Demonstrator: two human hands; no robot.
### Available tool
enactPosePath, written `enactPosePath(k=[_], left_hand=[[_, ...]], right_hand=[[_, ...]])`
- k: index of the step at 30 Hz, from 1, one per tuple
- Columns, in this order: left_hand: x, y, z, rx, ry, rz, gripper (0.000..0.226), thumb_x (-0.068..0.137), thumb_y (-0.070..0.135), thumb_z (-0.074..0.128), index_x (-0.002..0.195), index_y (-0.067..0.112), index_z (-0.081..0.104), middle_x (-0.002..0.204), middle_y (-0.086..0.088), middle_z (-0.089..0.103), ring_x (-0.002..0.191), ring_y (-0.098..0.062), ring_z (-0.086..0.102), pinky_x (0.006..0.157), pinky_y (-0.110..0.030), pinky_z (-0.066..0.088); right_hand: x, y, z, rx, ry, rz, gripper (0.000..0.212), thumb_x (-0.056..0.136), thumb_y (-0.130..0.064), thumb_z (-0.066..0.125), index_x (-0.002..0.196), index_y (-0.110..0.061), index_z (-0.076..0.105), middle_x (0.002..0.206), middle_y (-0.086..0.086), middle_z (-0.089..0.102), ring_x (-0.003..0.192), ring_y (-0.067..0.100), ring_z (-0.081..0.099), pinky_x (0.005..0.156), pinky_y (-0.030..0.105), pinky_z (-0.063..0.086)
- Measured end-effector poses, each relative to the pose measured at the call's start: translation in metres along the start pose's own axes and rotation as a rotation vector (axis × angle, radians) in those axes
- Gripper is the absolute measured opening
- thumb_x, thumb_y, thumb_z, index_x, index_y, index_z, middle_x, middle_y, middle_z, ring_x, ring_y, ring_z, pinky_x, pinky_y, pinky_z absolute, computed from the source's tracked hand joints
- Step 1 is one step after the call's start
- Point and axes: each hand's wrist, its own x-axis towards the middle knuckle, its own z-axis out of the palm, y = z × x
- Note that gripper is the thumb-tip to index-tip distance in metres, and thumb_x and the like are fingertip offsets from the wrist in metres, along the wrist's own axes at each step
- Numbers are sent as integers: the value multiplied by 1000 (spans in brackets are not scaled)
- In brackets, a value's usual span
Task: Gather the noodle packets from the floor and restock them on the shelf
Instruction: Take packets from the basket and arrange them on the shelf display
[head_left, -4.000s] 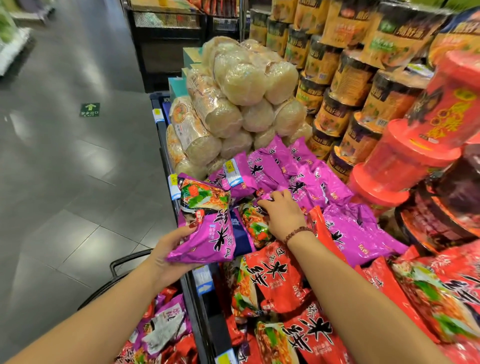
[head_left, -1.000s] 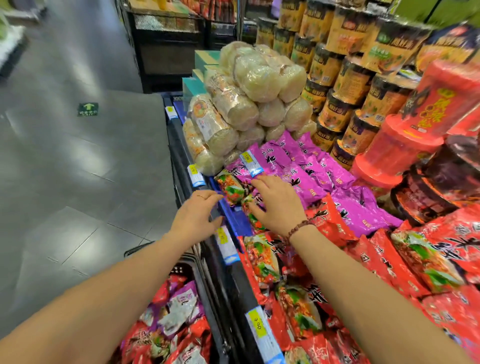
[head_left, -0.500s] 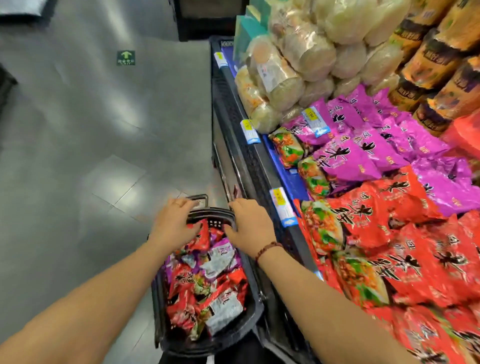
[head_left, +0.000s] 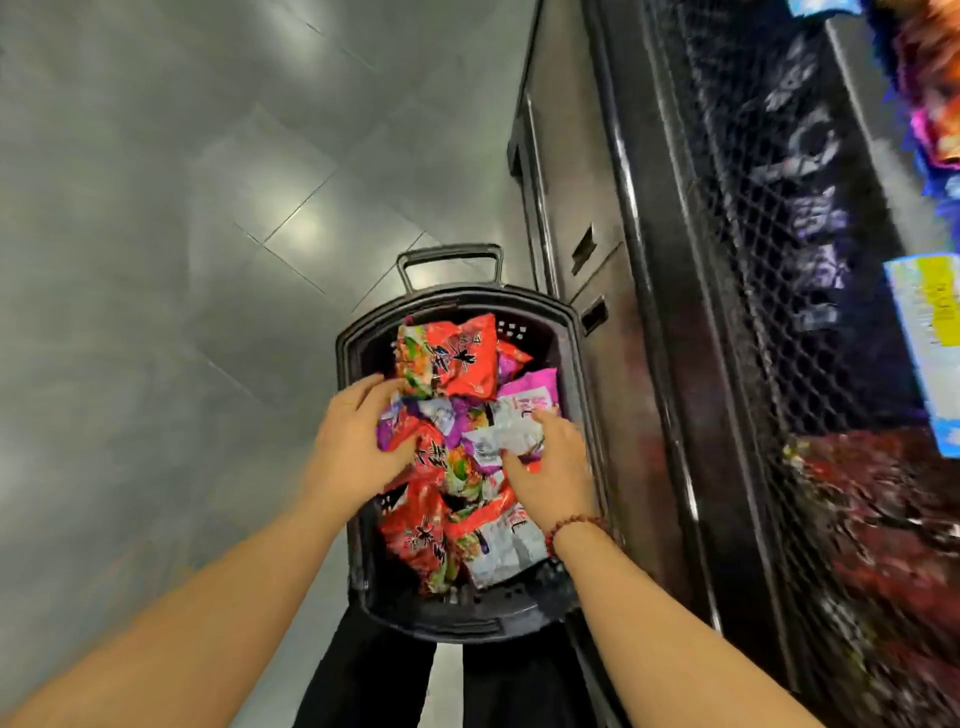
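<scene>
A black shopping basket (head_left: 347, 364) stands on the floor beside the shelf base, filled with several red and purple noodle packets. A red packet (head_left: 449, 358) lies on top at the far end. My left hand (head_left: 353, 447) reaches into the pile, its fingers and thumb curled round a red and purple packet (head_left: 422, 446). My right hand (head_left: 553, 467), with a bead bracelet at the wrist, pinches a white-backed purple packet (head_left: 511, 428) between thumb and fingers. Packets on the shelf show only as blurred colour at the top right.
The shelf's dark mesh front (head_left: 753, 260) runs down the right side, right next to the basket. A blue and yellow price tag (head_left: 930, 332) sticks out from its edge. Grey tiled floor (head_left: 182, 260) spreads to the left. My dark trouser legs stand below the basket.
My view has tipped from the shelf top down to the basket. Both hands left the shelf, passed the basket's far rim and now dig into the packets.
</scene>
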Motion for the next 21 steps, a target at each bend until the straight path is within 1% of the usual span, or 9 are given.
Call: enactPosePath(k=[5,9,11,12,13,14,16,18,21], left_hand=[[27,-46,38,-24,-2,-20,72,74,36,76,138,16,49,141,-9,45,131,-28,39,108,-35,30],[47,-69,62,-108,2,-3,74,70,39,73,136,17,50,141,-8,45,131,-23,38,107,-24,25],[51,-79,72,-125,7,28,74,68,41,71,134,14,52,139,-10,47,130,-21,39,107,-20,23],[53,-85,76,-125,11,44,74,68,43,70,134,13,52,138,-10,48,129,-20,40,108,-18,23],[55,-89,80,-122,12,56,75,68,45,69,134,13,52,138,-9,48,129,-20,40,108,-18,23],[56,-94,83,-122,9,62,76,68,47,67,134,13,52,138,-9,48,129,-19,40,108,-19,24],[58,-101,86,-133,5,73,76,67,47,67,134,13,52,138,-8,48,129,-20,40,109,-22,25],[59,-103,87,-168,13,72,75,68,43,69,134,15,52,138,-8,48,130,-21,41,109,-24,26],[62,-102,84,-228,67,71,76,69,45,70,136,16,50,140,-8,47,132,-21,42,111,-32,30]], right_hand=[[46,15,50,168,-25,83,64,87,-32,69,142,-12,42,143,8,43,133,26,39,110,44,35],[88,19,87,313,32,140,65,82,-30,74,137,-8,46,138,11,49,130,28,43,108,47,37],[106,16,99,361,71,133,50,80,-27,76,123,-12,56,120,6,56,119,25,49,103,42,41],[114,12,103,390,95,132,34,80,-25,77,109,-18,59,106,1,56,108,22,53,98,40,44],[122,9,108,421,121,134,26,79,-24,77,93,-26,56,95,-4,56,97,20,55,92,40,47],[129,7,112,451,149,156,28,77,-26,78,83,-29,51,88,-5,57,89,19,56,86,40,50],[140,5,122,496,184,215,25,74,-31,79,80,-27,54,84,0,62,78,18,59,76,39,53],[141,5,127,501,184,232,20,78,-26,74,71,-23,56,72,-1,59,63,13,53,62,31,48],[133,4,129,562,158,158,19,87,-19,65,73,-28,57,81,-2,64,68,10,58,66,32,52]])
